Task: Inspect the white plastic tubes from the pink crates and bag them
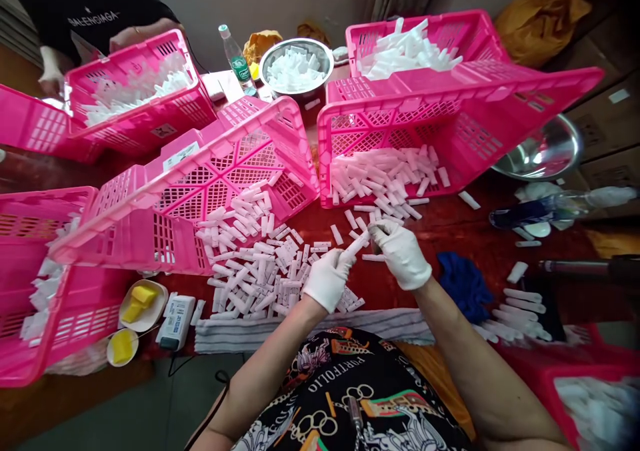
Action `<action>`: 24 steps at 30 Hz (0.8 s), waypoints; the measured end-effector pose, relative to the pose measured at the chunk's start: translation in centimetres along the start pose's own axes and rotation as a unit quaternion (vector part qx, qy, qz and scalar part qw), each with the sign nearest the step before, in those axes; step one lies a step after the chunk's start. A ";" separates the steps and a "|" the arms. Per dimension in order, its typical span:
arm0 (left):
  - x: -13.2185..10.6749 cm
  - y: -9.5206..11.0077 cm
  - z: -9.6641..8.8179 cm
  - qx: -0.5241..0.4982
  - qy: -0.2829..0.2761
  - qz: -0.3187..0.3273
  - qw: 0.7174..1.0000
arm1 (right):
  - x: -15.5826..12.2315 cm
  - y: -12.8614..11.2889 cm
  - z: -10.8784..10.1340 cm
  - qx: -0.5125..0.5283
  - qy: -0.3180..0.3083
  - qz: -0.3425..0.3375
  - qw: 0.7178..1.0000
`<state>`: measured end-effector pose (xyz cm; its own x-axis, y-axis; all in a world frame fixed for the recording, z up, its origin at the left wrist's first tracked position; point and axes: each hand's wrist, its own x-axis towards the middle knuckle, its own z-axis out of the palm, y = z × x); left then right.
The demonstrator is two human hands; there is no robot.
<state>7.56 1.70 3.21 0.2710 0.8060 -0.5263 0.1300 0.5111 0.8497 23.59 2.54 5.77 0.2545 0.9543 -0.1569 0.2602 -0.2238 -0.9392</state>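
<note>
Both my hands wear white gloves. My left hand point(327, 277) is closed around one end of a small white plastic piece point(359, 243). My right hand point(400, 251) pinches the other end of that same piece, just above the red table. Under my left hand spreads a pile of flat white plastic pieces point(260, 271), spilling from a tipped pink basket point(220, 171). Beyond my right hand a second tipped pink basket point(450, 117) holds a heap of short white tubes point(385, 177).
More pink baskets point(135, 91) with white parts stand left, back and lower right. A steel bowl of parts point(296, 64), a bottle point(235, 54), a blue cloth point(465, 284), small dishes with yellow sponges point(143, 301) and a striped towel point(300, 327) lie around. Another person stands at the far left.
</note>
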 end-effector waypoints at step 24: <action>-0.5 -0.5 2.4 0.120 -0.032 0.040 0.991 | -2.6 1.2 1.0 0.003 -0.048 0.012 0.999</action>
<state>9.63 0.39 3.13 0.3486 0.8164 -0.4604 0.3273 0.3543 0.8760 22.26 -0.01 4.79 0.1704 0.9632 -0.2078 0.2499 -0.2462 -0.9364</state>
